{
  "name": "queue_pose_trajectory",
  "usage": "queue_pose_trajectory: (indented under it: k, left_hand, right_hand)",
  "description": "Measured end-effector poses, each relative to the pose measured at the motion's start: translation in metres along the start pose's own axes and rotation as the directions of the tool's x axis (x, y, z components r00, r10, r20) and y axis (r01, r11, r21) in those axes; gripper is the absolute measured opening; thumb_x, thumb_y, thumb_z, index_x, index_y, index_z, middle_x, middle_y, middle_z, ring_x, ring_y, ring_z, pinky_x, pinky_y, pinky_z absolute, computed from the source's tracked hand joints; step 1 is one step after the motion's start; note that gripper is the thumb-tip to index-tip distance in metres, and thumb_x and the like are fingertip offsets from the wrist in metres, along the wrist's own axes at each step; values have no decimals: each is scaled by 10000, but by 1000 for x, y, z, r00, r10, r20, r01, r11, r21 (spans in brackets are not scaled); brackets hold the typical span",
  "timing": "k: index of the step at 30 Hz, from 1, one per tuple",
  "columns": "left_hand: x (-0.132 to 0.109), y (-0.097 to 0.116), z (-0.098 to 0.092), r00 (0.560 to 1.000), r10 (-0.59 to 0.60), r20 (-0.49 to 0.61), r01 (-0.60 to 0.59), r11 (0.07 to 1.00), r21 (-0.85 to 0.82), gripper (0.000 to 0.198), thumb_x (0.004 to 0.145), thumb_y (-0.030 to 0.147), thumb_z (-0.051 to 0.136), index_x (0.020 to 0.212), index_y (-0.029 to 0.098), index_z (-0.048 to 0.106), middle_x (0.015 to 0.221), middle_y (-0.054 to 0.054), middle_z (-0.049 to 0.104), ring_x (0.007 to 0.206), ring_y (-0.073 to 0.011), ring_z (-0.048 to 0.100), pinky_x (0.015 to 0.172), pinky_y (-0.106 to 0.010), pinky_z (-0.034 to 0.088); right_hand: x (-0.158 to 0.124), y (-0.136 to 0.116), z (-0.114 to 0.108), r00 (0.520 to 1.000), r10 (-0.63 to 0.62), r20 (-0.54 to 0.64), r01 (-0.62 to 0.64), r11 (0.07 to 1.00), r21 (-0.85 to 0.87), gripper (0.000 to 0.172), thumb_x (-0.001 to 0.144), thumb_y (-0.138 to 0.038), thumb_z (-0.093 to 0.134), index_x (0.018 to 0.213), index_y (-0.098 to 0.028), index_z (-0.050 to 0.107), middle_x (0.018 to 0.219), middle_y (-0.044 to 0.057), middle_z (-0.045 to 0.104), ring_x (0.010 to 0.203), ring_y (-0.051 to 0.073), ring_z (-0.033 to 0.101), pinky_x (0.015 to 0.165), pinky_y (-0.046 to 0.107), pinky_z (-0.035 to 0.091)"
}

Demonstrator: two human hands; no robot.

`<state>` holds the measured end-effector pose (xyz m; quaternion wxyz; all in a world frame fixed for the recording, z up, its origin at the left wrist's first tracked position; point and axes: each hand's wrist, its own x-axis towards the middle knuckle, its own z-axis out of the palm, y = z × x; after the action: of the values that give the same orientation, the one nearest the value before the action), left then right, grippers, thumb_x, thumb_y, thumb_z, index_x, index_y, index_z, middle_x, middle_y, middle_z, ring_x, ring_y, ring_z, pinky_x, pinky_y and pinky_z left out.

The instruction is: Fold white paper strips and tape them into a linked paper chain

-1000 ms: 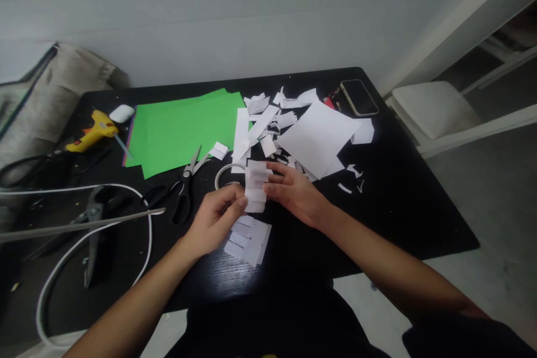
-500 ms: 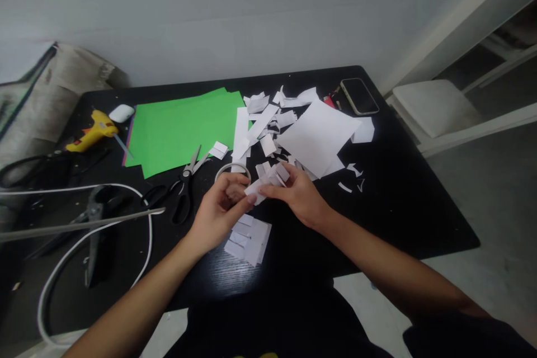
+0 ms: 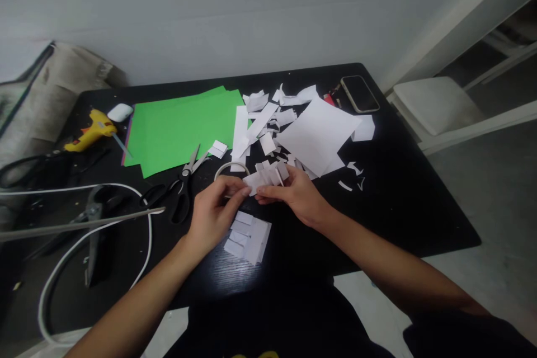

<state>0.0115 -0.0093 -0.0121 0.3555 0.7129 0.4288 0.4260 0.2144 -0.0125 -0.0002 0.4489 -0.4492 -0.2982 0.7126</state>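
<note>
Green sheets (image 3: 184,128) lie on a black table (image 3: 403,196), left of a large white sheet (image 3: 319,134). Nearer, the right hand (image 3: 308,198) and left hand (image 3: 212,212) close in just beyond a stack of cut paper pieces (image 3: 251,238), together pinching a folded paper strip (image 3: 268,176), left fingertips at one end, right fingers around the other.

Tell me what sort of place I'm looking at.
Probably an indoor craft corner: a yellow hot glue gun, open black-handled scissors and green paper sheets lie on a black table.
</note>
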Motion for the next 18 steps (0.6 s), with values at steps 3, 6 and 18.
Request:
queue_pose_trajectory:
  k: [3,6,18]
  left_hand:
    - [2,3,-4,981,190,29,-192,968,164,70,978,145,686,1013,191,725,947,-39,748,863,-145,707,778,-274,577]
    - [4,6,-4,956,290,39,-291,926,242,115,953,165,731,1065,190,727,948,-52,752,851,-165,714,761,-295,593]
    - [4,5,-5,953,301,43,-302,917,260,91,932,235,781,1003,204,735,885,-42,769,804,-166,734,717,-280,597]
  right_hand:
    - [0,1,1,1000,-24,-18,24,1000,19,452,582,-298,1007,903,-170,714,847,26,779,734,186,761,789,378,686]
    - [0,1,1,999,-22,-29,23,999,40,457,574,-288,1005,918,-173,727,875,27,781,762,186,757,792,372,682]
    - [-1,1,1,998,-55,-27,53,997,-64,448,595,-328,994,910,-183,710,890,28,757,804,195,731,737,354,658]
